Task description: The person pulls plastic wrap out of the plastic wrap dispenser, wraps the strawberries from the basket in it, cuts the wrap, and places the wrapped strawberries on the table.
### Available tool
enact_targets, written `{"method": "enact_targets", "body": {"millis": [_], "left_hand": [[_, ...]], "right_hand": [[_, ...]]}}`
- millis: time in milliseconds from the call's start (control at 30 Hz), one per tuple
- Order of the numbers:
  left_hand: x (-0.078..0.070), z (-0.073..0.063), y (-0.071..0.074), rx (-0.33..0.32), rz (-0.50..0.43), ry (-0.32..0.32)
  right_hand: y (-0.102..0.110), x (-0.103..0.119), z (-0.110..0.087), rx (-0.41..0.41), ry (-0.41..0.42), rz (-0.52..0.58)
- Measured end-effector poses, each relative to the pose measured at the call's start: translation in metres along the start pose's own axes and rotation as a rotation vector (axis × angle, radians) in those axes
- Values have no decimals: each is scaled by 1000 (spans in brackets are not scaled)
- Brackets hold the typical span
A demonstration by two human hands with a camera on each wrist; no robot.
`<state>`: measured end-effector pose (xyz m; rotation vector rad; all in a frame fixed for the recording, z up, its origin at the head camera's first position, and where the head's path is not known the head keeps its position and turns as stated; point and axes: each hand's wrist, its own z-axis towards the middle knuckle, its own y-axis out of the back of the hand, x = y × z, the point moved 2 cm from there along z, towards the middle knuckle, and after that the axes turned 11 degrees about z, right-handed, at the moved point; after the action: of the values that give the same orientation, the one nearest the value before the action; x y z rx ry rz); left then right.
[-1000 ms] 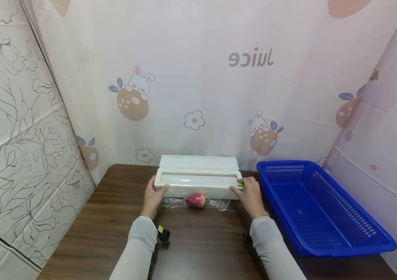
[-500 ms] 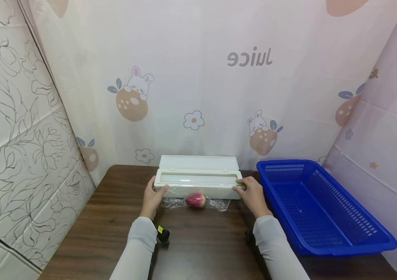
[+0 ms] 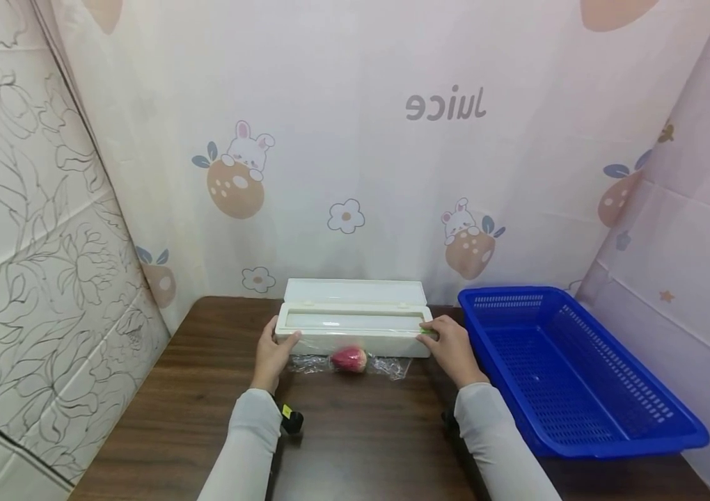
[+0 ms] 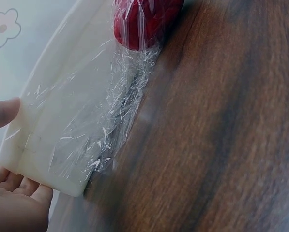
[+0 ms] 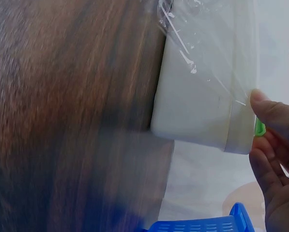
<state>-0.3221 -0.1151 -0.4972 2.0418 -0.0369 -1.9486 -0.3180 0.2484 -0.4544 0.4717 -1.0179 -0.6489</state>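
A white cling film dispenser point(image 3: 355, 344) sits on the table with its lid point(image 3: 355, 290) raised at the back. My left hand point(image 3: 271, 355) grips its left end, thumb on the front top edge and fingers underneath in the left wrist view. At the right end, my right hand point(image 3: 454, 351) pinches a small green slider point(image 5: 260, 127) on the top edge, with the thumb in front. Clear cling film point(image 4: 110, 111) hangs over the dispenser's front. A red, fruit-like piece with a pale end point(image 3: 349, 359) lies in the film, against the front of the dispenser.
A blue plastic basket point(image 3: 537, 445) with slotted sides stands at the right, close beside my right forearm. The brown wooden table point(image 3: 355, 438) backs onto a printed curtain point(image 3: 355, 160). Black wrist cameras point(image 3: 292, 421) sit under both wrists.
My right thumb has drawn in toward the right end of the dispenser, and the green slider has crept slightly left. The right forearm has shifted right. My left hand and the dispenser look the same.
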Motion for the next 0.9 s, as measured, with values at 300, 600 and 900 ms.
{"method": "enact_targets", "body": {"millis": [300, 600, 900], "left_hand": [[1, 1, -1, 0, 1, -2], [1, 0, -1, -4, 32, -6], [0, -1, -1, 1, 61, -8]], "right_hand": [[2, 0, 3, 33, 16, -17], [2, -1, 3, 61, 18, -21], [2, 1, 5, 69, 73, -30]]}}
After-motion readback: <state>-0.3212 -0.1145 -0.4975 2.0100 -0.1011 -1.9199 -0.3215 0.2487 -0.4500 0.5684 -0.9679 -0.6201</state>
